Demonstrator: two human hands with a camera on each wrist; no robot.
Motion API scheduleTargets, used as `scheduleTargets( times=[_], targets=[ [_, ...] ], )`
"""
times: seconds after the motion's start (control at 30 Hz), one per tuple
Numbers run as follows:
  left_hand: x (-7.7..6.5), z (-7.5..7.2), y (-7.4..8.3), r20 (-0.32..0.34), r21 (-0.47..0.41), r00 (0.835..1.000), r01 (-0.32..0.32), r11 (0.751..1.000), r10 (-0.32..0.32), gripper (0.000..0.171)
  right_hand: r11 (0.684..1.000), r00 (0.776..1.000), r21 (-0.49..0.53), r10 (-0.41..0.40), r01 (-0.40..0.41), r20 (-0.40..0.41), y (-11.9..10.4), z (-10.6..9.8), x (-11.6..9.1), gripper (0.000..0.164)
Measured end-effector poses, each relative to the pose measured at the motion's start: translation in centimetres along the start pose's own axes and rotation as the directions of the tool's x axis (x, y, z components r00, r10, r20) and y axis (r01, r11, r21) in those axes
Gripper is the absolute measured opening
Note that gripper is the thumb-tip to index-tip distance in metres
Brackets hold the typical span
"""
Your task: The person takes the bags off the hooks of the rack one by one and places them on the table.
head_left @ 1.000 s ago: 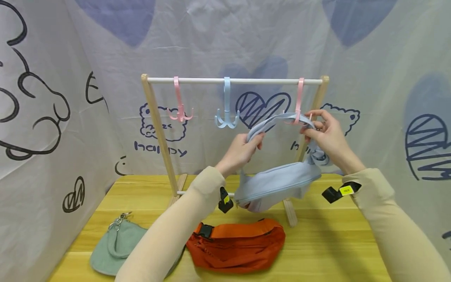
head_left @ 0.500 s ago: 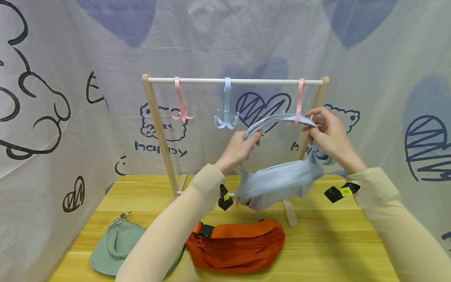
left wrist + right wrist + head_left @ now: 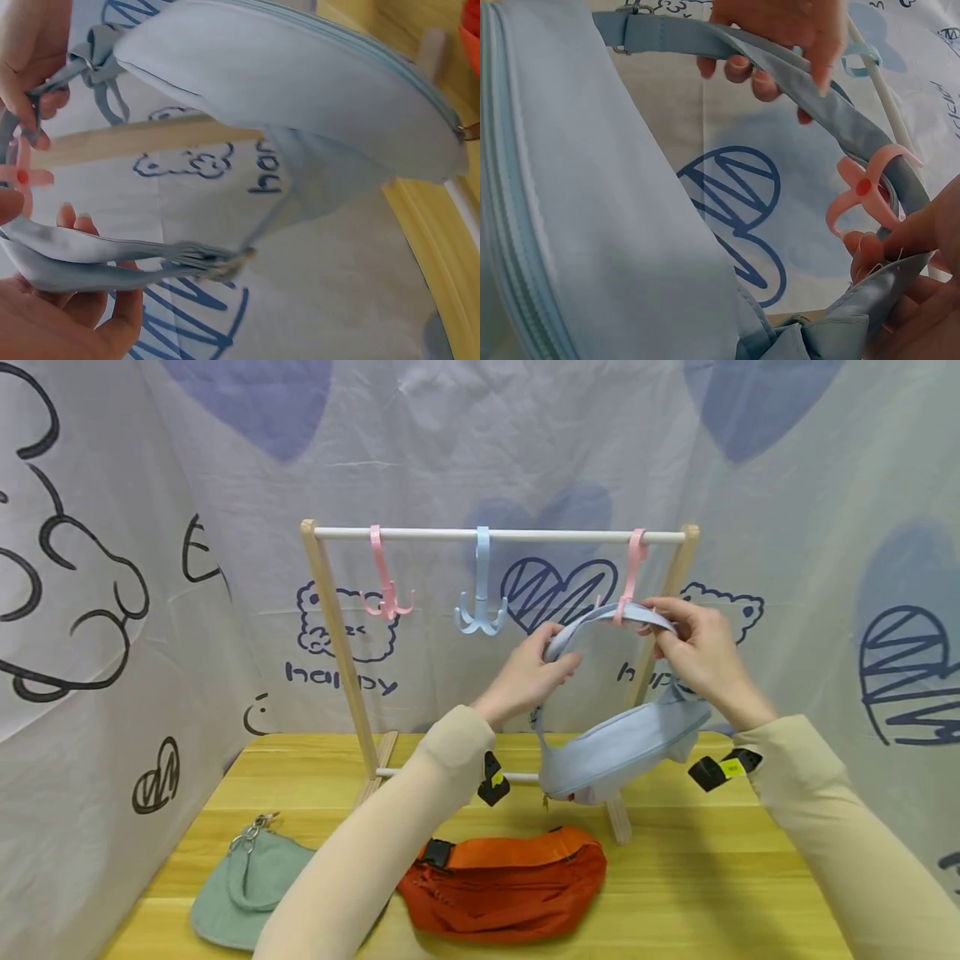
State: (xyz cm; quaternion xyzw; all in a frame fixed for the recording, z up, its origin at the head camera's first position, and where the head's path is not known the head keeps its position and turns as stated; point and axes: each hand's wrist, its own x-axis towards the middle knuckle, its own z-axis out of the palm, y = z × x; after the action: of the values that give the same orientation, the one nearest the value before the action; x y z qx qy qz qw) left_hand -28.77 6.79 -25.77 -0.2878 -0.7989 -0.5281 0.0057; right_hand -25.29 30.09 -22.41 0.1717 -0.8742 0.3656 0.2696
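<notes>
A light-blue bag [image 3: 622,750] with a long zip hangs tilted below its strap [image 3: 583,622], its right end higher. My left hand [image 3: 531,675] holds the strap's left side between thumb and fingers; the folded strap crosses those fingers in the left wrist view. On the other side my right hand [image 3: 703,650] pinches the strap close to the right pink hook [image 3: 632,575]. The strap passes over a prong of this hook, seen up close in the right wrist view as a pink hook [image 3: 862,187]. Knotted strap ends [image 3: 832,337] dangle by the right hand.
A wooden rack with a white bar [image 3: 555,536] carries another pink hook [image 3: 384,578] and a blue hook [image 3: 482,585]. On the wooden table [image 3: 697,860] lie an orange waist bag [image 3: 502,897] and a green handbag [image 3: 251,881], partly behind the left sleeve.
My left hand has moved right and slightly up along with the strap. The bag has swung right and tilted more, and the pink hook leans further left. The right hand stays nearly in place.
</notes>
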Motion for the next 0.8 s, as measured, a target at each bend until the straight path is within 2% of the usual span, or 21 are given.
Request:
scheduleTargets(
  times=[0.17, 0.3, 0.43, 0.53, 0.67, 0.8],
  targets=[
    [0.8, 0.8, 1.2, -0.012, -0.122, 0.999, -0.036, 0.992, 0.034, 0.043, 0.995, 1.0, -0.095, 0.012, -0.011, 0.016, -0.8, -0.4, 0.3, 0.042],
    [1.4, 1.4, 2.2, -0.035, -0.112, 0.997, -0.068, 0.991, 0.065, 0.043, 0.988, 1.0, -0.155, 0.006, -0.001, 0.031, -1.1, -0.8, 0.6, 0.044],
    [1.9, 1.9, 3.1, -0.08, -0.031, 0.994, -0.083, 0.996, 0.08, 0.037, 0.979, 0.999, -0.205, 0.004, 0.007, 0.052, -1.5, -1.3, 0.8, 0.046],
    [2.2, 2.4, 3.6, -0.124, 0.07, 0.986, -0.099, 0.993, 0.107, 0.031, 0.974, 0.997, -0.227, 0.001, 0.018, 0.083, -1.7, -1.5, 0.9, 0.048],
    [2.5, 2.8, 4.0, -0.161, 0.245, 0.977, -0.098, 0.964, 0.141, 0.026, 0.969, 0.993, -0.243, -0.011, 0.039, 0.114, -1.8, -1.8, 1.0, 0.049],
    [2.7, 3.1, 4.2, -0.167, 0.322, 0.975, -0.085, 0.943, 0.145, 0.022, 0.968, 0.992, -0.248, -0.014, 0.045, 0.125, -1.7, -1.9, 1.0, 0.049]
  ],
)
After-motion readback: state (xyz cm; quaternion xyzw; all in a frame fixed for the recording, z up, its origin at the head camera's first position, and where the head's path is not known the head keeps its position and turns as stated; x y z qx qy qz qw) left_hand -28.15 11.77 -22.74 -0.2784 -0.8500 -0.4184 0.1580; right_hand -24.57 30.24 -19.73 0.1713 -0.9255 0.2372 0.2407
